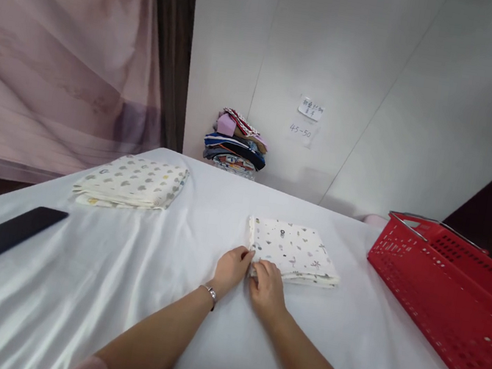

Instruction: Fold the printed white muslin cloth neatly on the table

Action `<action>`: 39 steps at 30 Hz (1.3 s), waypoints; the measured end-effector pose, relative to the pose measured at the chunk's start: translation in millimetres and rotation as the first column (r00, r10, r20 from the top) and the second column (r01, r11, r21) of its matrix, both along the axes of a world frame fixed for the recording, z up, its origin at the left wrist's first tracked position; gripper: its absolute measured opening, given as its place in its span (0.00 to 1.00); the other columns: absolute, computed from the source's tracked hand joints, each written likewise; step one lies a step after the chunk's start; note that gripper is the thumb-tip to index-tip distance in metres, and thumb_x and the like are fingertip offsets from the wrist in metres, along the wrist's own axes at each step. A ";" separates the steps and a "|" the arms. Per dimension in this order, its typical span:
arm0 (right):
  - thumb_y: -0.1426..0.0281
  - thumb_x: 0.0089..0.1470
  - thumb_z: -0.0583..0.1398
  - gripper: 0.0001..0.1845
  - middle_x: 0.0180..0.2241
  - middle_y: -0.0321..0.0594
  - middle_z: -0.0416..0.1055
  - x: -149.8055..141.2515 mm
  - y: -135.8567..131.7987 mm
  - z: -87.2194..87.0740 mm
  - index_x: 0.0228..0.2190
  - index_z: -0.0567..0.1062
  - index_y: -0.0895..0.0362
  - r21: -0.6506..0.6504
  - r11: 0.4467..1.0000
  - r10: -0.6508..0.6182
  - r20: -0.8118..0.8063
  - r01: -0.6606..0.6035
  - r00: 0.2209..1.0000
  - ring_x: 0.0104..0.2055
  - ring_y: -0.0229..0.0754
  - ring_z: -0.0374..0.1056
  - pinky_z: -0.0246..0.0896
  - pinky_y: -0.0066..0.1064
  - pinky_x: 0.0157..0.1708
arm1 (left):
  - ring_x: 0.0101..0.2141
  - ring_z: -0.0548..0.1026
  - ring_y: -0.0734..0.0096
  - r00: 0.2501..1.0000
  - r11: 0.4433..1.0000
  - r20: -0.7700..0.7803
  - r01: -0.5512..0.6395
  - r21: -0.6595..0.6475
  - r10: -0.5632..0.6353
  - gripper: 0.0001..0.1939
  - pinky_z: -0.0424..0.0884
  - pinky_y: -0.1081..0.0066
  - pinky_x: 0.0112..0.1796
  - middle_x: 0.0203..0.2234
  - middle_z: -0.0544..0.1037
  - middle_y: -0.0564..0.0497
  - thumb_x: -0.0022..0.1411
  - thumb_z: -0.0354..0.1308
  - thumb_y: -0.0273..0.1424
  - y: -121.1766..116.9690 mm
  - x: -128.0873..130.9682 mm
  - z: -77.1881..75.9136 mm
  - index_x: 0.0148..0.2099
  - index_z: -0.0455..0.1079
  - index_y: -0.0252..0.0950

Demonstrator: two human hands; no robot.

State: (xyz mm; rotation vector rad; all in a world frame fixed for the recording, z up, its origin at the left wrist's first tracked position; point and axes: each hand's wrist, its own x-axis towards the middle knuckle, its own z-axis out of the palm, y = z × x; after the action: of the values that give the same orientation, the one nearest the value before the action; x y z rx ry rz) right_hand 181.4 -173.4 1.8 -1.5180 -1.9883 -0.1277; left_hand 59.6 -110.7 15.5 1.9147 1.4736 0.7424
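The left hand (232,270) and the right hand (268,286) are close together at the near left corner of a folded white cloth (294,250), which has a print of small plants and other little figures. The cloth lies flat on a table with a white cover (192,300), in front of the person and a little to the right. The fingers of both hands are bent at this corner — the left ones on its left edge, the right ones on its near edge. It seems that they pinch the fabric, but the fingertips are partly hidden, so I cannot tell how firmly each hand is closed. The left wrist carries a metal watch (211,294). To the left, farther on the same cover, lies another folded cloth (135,183) with a grey and yellow print, and nearer than it is a flat black object (0,237). A red basket (451,295) with metal handles stands at the right side. Beyond the far edge of the table there is a pile of folded fabrics (236,143) — beside a pale wall (358,53) with paper labels (311,109) on it.
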 end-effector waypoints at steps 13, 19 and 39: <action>0.78 0.45 0.52 0.15 0.35 0.41 0.64 -0.6 0.9 -4.0 0.36 0.70 0.57 0.026 1.000 -0.015 0.032 0.014 0.999 0.38 0.42 0.58 0.52 0.33 0.37 | 0.29 0.71 0.72 0.995 0.999 -0.089 0.036 0.032 -0.033 0.13 0.57 0.74 0.29 0.28 0.76 0.51 0.62 0.46 0.36 2.7 0.3 1.6 0.32 0.69 0.38; 0.79 0.44 0.52 0.14 0.35 0.41 0.64 -1.1 0.1 -2.2 0.36 0.69 0.58 0.026 0.999 -0.023 0.041 0.022 0.999 0.37 0.42 0.58 0.53 0.33 0.37 | 0.29 0.71 0.72 0.998 0.998 -0.047 0.047 0.040 -0.045 0.17 0.57 0.74 0.28 0.28 0.76 0.50 0.62 0.45 0.43 1.8 0.0 -0.8 0.32 0.69 0.38; 0.79 0.45 0.53 0.14 0.35 0.41 0.65 1.7 1.5 -1.1 0.35 0.69 0.57 0.027 1.000 -0.006 0.024 0.005 1.000 0.37 0.42 0.60 0.54 0.33 0.36 | 0.29 0.70 0.73 0.996 0.998 -0.056 0.068 -0.002 -0.068 0.11 0.58 0.75 0.29 0.28 0.75 0.51 0.61 0.49 0.37 0.0 -1.5 1.8 0.33 0.69 0.38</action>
State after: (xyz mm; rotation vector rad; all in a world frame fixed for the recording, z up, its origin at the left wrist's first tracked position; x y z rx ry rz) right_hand 183.1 -171.9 0.6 -1.5121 -1.9936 -0.1749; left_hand 58.1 -110.7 17.3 1.9899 1.4336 0.6626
